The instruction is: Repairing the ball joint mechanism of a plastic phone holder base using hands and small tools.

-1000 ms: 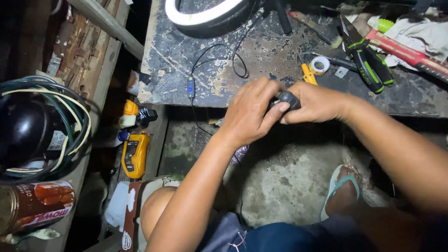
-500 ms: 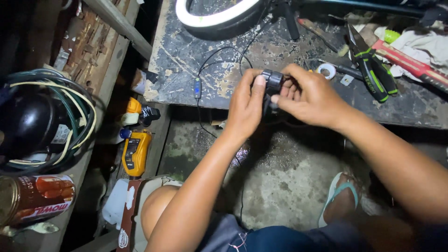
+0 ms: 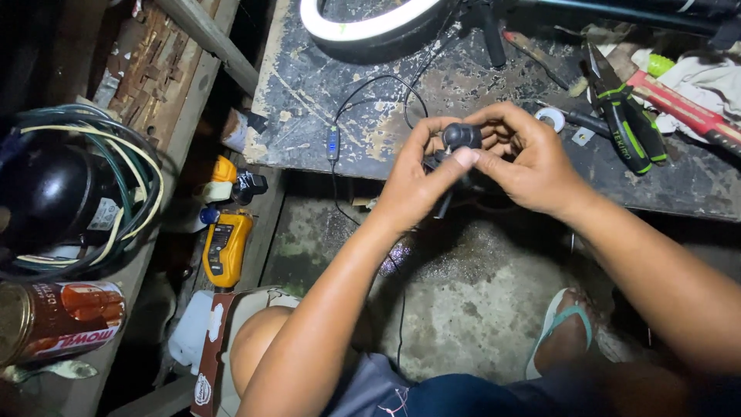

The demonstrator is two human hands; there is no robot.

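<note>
Nearest: bare knee [image 3: 258, 340] at bottom, dark shorts [image 3: 432, 390] beside it, and a foot in a pale green sandal [image 3: 559, 328] on the rough concrete floor [image 3: 455, 293].

Both forearms reach up from there to the bench edge. Left hand [image 3: 413, 181] and right hand [image 3: 525, 158] meet around a small black part [image 3: 461, 137], rounded on top. Left thumb presses on its near side, left fingers wrap behind it; right hand is cupped against it from the other side, fingers curled over. Both hands are closed on the part. It sits above the front edge of the bench [image 3: 309, 100], lifted off the surface. What hangs below the part is too dark to tell.

Left of the arms, lower shelf: yellow meter [image 3: 225, 247], a red-labelled can [image 3: 65, 316], and a black round body [image 3: 46, 197] ringed with green and yellow wires [image 3: 143, 174].

On the bench: a thin black cable [image 3: 363, 93] with an inline switch [image 3: 333, 143] running past the left hand. Right of the hands, a white tape roll [image 3: 549, 117], green-handled pliers [image 3: 629, 127], a red tool [image 3: 683, 108] and a rag [image 3: 706, 73].

Farthest: a lit white ring light [image 3: 363, 27] at the bench's back edge, its black stand [image 3: 490, 35] just beside.
</note>
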